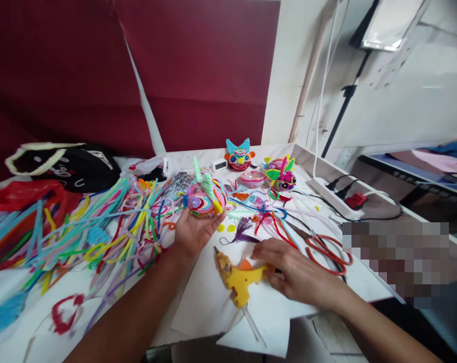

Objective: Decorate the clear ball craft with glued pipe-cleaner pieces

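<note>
Fuzzy figure (199, 202) on one palm, glue gun (242, 283) by the other hand

The left hand (196, 233) cradles the figure from below, palm up, above the counter (366, 285). The right hand (290, 267) is curled at the glue gun's handle; I cannot tell whether it grips firmly. The gun lies on white paper (268, 322), nozzle toward the left hand.

The figure looks light, soft-surfaced and unlikely to slip. Its mint-green ears (208, 187) would probably bend or pull loose, so the rounded body is the better hold. The gun seems stiff and easily lifted; the handle is safest, as the nozzle could be hot.

Near the right hand lie a purple tassel (245, 230) and scissors (310, 237). Pipe cleaners (117, 234) sprawl leftward; a blue-eared figure (239, 157) sits at the back.
</note>
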The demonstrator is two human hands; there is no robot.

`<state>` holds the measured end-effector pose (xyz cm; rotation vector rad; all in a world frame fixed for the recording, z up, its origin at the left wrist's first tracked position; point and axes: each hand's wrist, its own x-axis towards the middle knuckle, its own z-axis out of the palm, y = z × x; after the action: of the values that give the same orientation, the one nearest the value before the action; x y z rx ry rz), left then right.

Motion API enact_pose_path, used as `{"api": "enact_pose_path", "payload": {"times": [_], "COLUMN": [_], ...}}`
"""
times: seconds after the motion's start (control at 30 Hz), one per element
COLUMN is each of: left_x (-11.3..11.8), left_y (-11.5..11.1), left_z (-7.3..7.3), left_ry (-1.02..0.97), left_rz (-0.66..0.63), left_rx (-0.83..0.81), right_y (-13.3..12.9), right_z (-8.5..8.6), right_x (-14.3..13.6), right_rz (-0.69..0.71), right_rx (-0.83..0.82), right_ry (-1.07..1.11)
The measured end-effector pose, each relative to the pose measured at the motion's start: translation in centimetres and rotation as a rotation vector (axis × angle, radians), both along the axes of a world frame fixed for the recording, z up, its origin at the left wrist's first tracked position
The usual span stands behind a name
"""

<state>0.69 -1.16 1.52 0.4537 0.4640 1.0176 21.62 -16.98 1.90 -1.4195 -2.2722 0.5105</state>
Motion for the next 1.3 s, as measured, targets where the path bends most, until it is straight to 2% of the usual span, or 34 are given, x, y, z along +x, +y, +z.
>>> {"api": "enact_pose_path", "payload": {"times": [0.13,0.33,0.5,0.67,0.8,0.93,1.1,1.2,1.3], "left_x": [0.0,-0.3,-0.7,-1.1,-1.4,-1.3,-1.4,-1.6,-1.6], "left_y": [0.0,0.0,0.3,0.5,0.7,0.6,0.5,0.4,0.1], "left_z": [0.1,0.0,-0.3,-0.3,-0.3,-0.2,-0.3,-0.4,-0.5], "left_ry": [-0.005,-0.065,-0.105,-0.116,-0.131,-0.146,-0.131,-0.097,-0.075], "left_rz": [-0.014,-0.035,-0.058,-0.052,-0.029,-0.021,-0.048,-0.121,-0.173], "left_rx": [-0.008,-0.011,0.01,0.025,0.036,0.008,-0.01,-0.019,-0.008], "right_y": [0.5,1.1,1.2,0.0,-1.6,-2.4,-1.0,-0.1,0.2], "right_z": [0.3,0.1,-0.8,-0.1,0.3,0.5,1.5,1.9,1.6], "right_x": [-2.0,-4.3,-4.4,-2.8,-0.6,0.8,0.2,-0.5,-0.7], "right_rz": [0.127,0.15,0.125,0.096,0.106,0.015,-0.111,-0.225,-0.314], "right_rx": [-0.017,-0.038,0.06,0.099,0.265,0.359,0.308,0.183,0.051], "right_ry": [-0.13,-0.329,-0.312,-0.17,-0.151,-0.046,0.298,0.48,0.535]}}
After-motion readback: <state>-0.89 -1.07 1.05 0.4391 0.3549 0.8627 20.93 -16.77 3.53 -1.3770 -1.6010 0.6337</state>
